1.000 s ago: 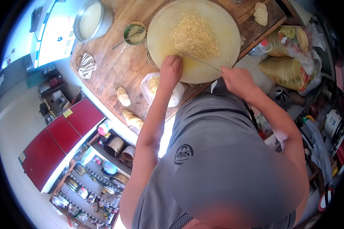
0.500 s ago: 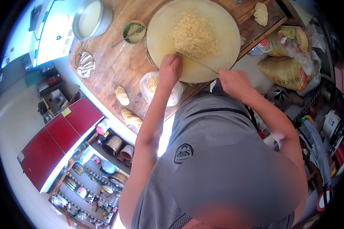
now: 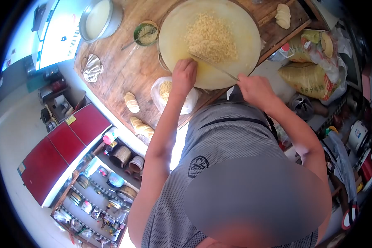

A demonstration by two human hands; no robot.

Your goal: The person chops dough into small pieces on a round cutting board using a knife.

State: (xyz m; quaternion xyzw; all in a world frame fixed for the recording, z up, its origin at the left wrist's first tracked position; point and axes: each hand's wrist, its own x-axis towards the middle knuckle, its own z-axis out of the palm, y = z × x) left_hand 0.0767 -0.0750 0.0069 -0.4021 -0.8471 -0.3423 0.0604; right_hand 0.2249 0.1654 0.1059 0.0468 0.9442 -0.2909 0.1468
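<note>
A large round pale board [image 3: 173, 33] lies on the wooden table, with a heap of finely chopped yellowish food [image 3: 211, 37] on it. Across the board's near part runs a thin knife [image 3: 217, 67], seen almost edge-on. My right hand [image 3: 254, 89] is closed round its handle end. At the other end, my left hand [image 3: 184, 75] has its fingers pressed together at the blade's tip; whether they pinch the blade or something small is hidden. Below my left hand, beside the board, sits a clear plastic bag [image 3: 158, 93] holding more yellowish pieces.
On the wooden table [image 3: 115, 70] are a metal pot of pale liquid [image 3: 98, 20], a green bowl with a spoon [image 3: 146, 34], a white cloth [image 3: 93, 68] and rolled dough pieces [image 3: 132, 102]. Sacks [image 3: 308, 78] stand right of it; a shelf [image 3: 99, 202] is at lower left.
The knife and both hands stay in nearly the same place, with only a slight shift of the right hand and handle. The whole view has shifted slightly.
</note>
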